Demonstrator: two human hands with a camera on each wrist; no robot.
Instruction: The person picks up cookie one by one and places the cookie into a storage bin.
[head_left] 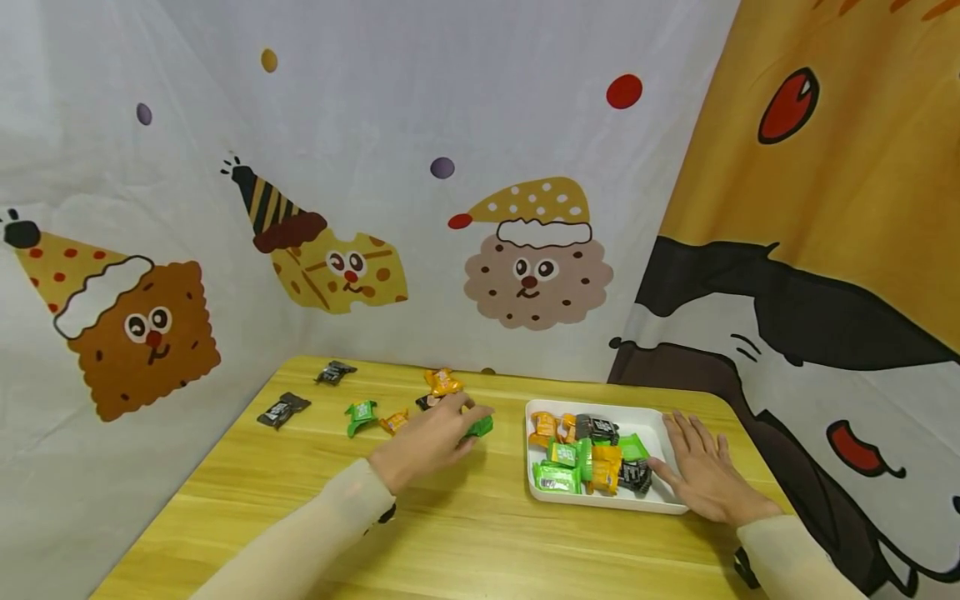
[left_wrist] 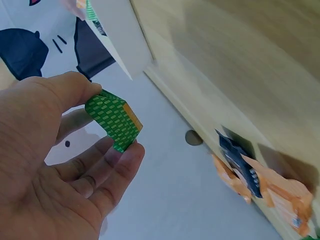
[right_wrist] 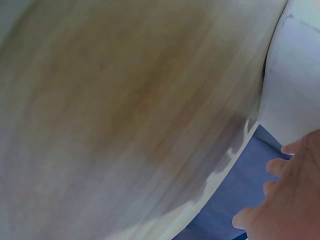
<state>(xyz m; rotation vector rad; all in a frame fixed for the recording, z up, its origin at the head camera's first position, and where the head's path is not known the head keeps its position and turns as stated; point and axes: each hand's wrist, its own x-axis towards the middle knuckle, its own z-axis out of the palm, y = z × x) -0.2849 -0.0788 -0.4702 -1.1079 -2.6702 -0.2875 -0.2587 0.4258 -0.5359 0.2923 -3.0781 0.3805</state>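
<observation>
My left hand pinches a green-wrapped candy between thumb and fingertips, just above the table left of the white tray. Inside the tray lie several green, orange and black wrapped candies, mostly toward its left and middle. The right hand rests with straight, spread fingers at the tray's right side, thumb over the rim. In the right wrist view, that hand shows at the lower right beside the tray's pale side.
Loose candies lie on the table's left half: two black ones at the far left, a green one, orange ones and a dark one partly behind the left hand. A printed cloth hangs behind the table.
</observation>
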